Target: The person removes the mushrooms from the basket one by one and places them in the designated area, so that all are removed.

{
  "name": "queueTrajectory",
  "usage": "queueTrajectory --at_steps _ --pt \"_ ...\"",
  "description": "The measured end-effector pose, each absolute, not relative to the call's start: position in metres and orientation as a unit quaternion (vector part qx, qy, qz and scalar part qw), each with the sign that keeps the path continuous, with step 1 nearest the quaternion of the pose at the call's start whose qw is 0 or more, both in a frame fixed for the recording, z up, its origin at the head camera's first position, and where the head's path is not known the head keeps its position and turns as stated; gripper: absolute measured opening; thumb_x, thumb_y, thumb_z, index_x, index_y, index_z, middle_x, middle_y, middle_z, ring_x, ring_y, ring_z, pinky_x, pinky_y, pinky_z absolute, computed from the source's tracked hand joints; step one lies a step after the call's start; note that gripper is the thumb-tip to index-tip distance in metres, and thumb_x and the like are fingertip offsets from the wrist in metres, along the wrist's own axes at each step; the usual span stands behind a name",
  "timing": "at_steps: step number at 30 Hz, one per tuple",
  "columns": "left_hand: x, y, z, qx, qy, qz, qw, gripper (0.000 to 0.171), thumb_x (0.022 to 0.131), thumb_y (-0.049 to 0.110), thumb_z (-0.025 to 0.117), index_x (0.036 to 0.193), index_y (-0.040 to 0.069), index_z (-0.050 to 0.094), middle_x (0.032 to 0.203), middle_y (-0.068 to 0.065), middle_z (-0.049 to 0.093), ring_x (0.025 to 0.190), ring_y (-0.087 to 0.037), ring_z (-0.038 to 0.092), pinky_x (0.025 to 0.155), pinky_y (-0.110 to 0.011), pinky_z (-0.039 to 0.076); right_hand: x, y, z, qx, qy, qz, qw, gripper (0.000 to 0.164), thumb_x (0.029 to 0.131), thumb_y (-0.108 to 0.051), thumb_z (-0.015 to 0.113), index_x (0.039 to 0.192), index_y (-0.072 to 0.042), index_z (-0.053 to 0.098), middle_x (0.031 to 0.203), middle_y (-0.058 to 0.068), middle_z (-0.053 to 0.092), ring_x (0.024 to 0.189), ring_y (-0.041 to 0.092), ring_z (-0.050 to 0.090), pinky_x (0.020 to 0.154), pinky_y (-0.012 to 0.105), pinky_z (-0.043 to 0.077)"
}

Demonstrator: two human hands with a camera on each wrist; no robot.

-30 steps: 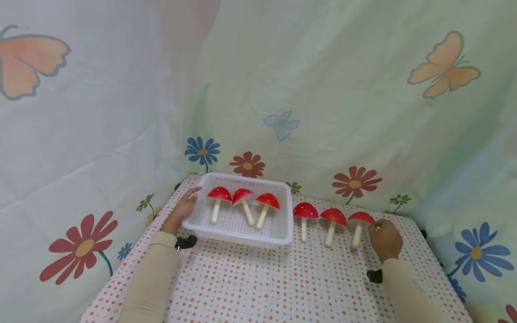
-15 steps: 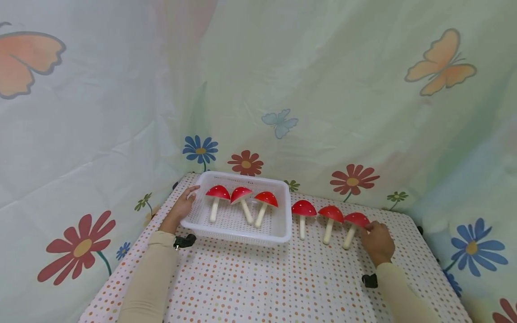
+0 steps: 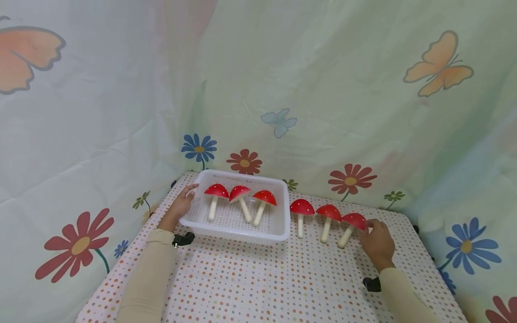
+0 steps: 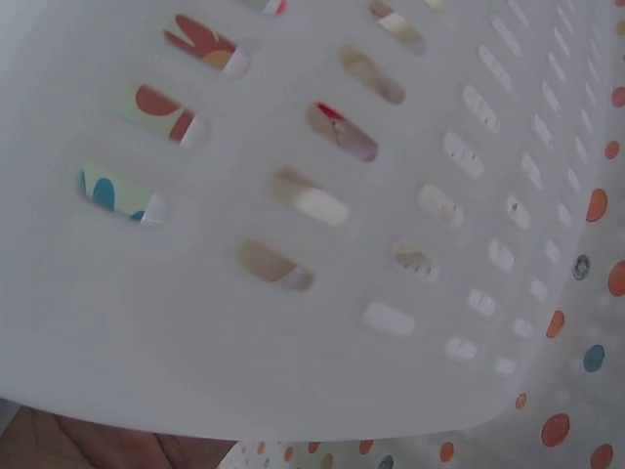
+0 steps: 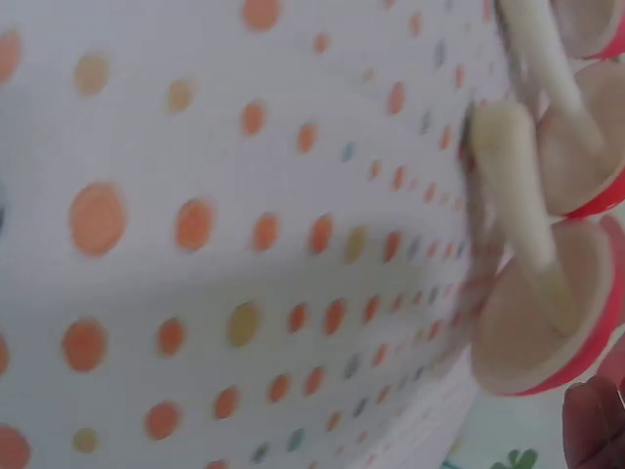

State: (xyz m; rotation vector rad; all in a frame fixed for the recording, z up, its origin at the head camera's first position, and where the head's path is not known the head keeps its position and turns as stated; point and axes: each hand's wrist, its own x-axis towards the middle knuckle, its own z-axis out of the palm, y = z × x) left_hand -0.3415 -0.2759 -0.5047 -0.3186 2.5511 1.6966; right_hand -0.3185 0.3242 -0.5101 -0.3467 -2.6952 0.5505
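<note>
A white mesh basket [image 3: 236, 235] holds three toy mushrooms [image 3: 240, 193] with white-spotted red caps and cream stems. My left hand [image 3: 181, 204] rests at the basket's left rim, fingers extended along it. In the left wrist view the slotted basket wall [image 4: 293, 342] fills most of the frame, and part of the palm [image 4: 107, 445] shows beneath it. Right of the basket, three more mushrooms lie in a row, caps to the back. My right hand [image 3: 378, 242] pinches the cap edge of the rightmost mushroom [image 3: 354, 220], whose stem [image 5: 518, 186] slants toward the front left.
A dotted cloth [image 3: 258, 278] covers the table. The left mushroom of the row [image 3: 302, 207] lies close beside the basket, and the middle mushroom [image 3: 328, 211] sits between it and the rightmost. Printed curtains [image 3: 323, 89] with flowers and butterflies rise behind and at both sides.
My right hand has shifted the rightmost mushroom left toward its neighbour, and the stem now slants more. The left hand and basket keep their place; the head view has shifted slightly.
</note>
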Motion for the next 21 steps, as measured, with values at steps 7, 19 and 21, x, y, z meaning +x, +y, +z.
queueTrajectory --at_steps 7,19,21 --pt "-0.342 -0.279 -0.505 -0.107 0.828 0.549 0.030 0.046 0.108 0.040 0.028 0.153 0.034 0.029 0.161 -0.016 0.026 0.133 -0.041 0.042 0.101 -0.056 0.044 -0.325 0.276 -0.494 -0.045 -0.935 0.246 0.252 0.027 0.092 -0.010 0.057 0.116 0.001 0.060 0.110 0.023 0.063 0.090 0.037 0.062 0.067 0.045 0.050" --pt "-0.342 -0.276 -0.507 -0.107 0.821 0.559 0.033 0.045 0.108 0.039 0.029 0.153 0.034 0.030 0.163 -0.015 0.023 0.135 -0.041 0.040 0.103 -0.058 0.042 -0.334 0.172 -0.449 0.099 -0.887 0.367 0.263 0.016 0.092 -0.012 0.065 0.107 -0.005 0.064 0.102 0.012 0.068 0.082 0.027 0.066 0.064 0.032 0.053" --pt "-0.342 -0.275 -0.506 -0.109 0.820 0.561 0.032 0.044 0.108 0.039 0.029 0.152 0.034 0.031 0.163 -0.015 0.023 0.134 -0.040 0.041 0.103 -0.058 0.042 -0.336 0.159 -0.442 0.104 -0.880 0.392 0.247 0.015 0.093 -0.012 0.064 0.107 -0.006 0.064 0.103 0.012 0.068 0.084 0.027 0.066 0.067 0.031 0.054"
